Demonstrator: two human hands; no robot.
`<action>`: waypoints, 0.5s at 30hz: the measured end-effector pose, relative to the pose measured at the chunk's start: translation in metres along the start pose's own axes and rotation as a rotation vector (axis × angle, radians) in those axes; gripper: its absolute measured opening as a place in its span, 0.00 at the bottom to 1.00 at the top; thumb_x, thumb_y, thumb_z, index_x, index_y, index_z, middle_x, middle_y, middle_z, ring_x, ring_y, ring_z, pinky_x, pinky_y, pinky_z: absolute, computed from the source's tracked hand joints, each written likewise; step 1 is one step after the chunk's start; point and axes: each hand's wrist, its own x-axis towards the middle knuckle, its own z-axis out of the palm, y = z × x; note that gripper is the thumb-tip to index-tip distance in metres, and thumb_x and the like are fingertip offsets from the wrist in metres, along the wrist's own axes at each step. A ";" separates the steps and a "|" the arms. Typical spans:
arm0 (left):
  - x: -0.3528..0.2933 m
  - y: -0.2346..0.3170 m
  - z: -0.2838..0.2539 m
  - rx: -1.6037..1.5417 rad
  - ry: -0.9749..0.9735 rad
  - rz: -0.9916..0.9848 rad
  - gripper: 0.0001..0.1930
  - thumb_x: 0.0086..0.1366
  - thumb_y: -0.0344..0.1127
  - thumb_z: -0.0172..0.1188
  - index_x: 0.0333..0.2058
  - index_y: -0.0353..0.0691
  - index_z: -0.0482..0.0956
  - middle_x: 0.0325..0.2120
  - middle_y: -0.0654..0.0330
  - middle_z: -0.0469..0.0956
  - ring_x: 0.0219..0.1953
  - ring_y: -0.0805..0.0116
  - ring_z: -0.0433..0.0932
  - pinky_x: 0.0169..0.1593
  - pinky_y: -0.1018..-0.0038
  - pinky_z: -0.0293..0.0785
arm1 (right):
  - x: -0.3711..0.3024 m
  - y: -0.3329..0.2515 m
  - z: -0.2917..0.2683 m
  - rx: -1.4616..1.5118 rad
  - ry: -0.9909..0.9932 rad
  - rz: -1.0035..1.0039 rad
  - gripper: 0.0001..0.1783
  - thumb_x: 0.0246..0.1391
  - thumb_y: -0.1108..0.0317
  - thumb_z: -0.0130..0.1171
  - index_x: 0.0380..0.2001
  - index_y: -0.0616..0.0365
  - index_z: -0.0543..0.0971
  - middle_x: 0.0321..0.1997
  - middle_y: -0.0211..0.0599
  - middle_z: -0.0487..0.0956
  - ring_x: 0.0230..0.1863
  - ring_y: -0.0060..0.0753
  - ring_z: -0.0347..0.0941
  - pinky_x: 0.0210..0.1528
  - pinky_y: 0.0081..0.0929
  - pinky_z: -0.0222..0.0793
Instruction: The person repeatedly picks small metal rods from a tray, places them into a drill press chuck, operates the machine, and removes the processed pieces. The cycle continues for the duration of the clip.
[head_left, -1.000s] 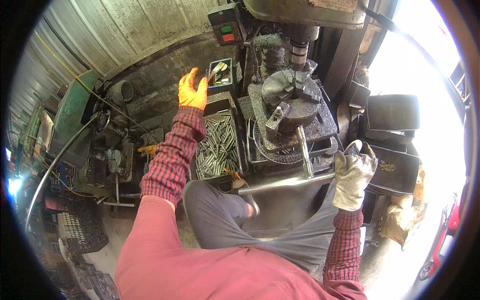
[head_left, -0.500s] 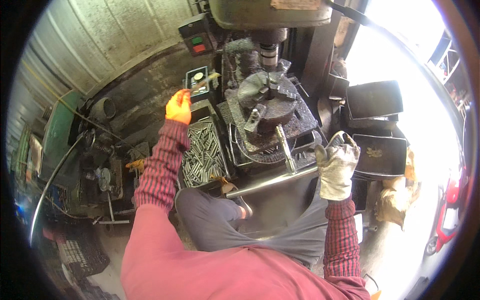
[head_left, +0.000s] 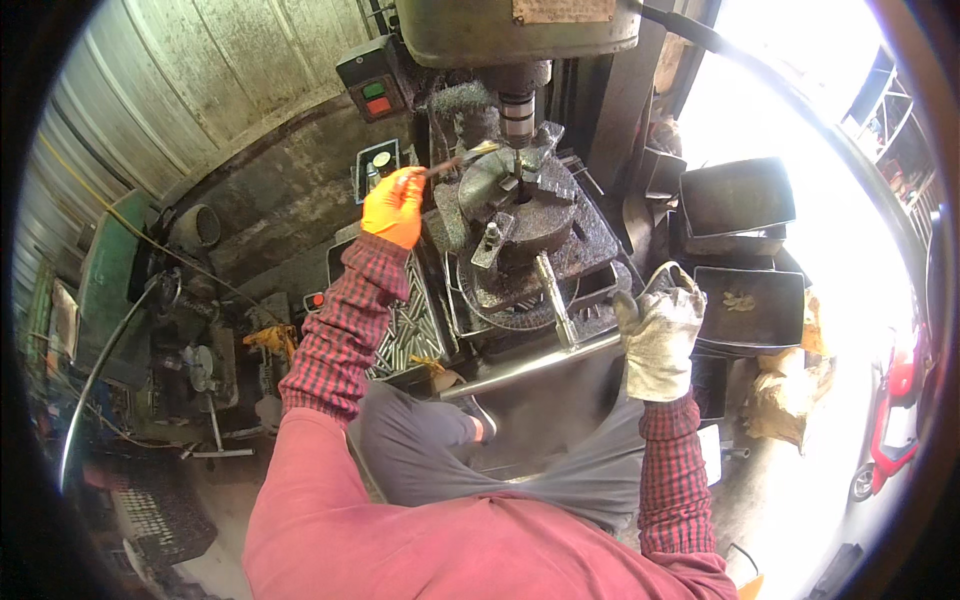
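Note:
My left hand (head_left: 394,206), in an orange glove, is closed round the handle of a small brush (head_left: 443,167). The brush's pale tip reaches to the back left of a round chuck (head_left: 535,222) covered in metal shavings, close to the thin drill bit (head_left: 518,163) under the drill press spindle (head_left: 517,118). My right hand (head_left: 660,335) wears a dirty whitish glove, its fingers curled, near the right end of a long silver bar (head_left: 530,368). Whatever that hand may hold is hidden. Below my left forearm sits a tray of short metal pins (head_left: 412,325).
A switch box (head_left: 373,90) with green and red buttons hangs at the back left, above a small blue-edged tray (head_left: 378,160). Two dark bins (head_left: 740,205) stand at the right, the nearer bin (head_left: 750,308) with some bits inside. Other machinery (head_left: 205,370) fills the left.
My left hand has moved right with the brush, whose tip has come from beside the small tray to the chuck. The view has shifted slightly; my right hand keeps its curled pose.

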 end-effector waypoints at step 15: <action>0.018 -0.105 -0.089 0.850 0.123 -0.248 0.17 0.72 0.48 0.55 0.48 0.44 0.82 0.42 0.48 0.83 0.46 0.45 0.82 0.49 0.54 0.77 | 0.004 -0.009 -0.008 0.033 0.118 -0.004 0.25 0.59 0.47 0.62 0.22 0.59 0.84 0.32 0.55 0.81 0.55 0.60 0.74 0.61 0.53 0.63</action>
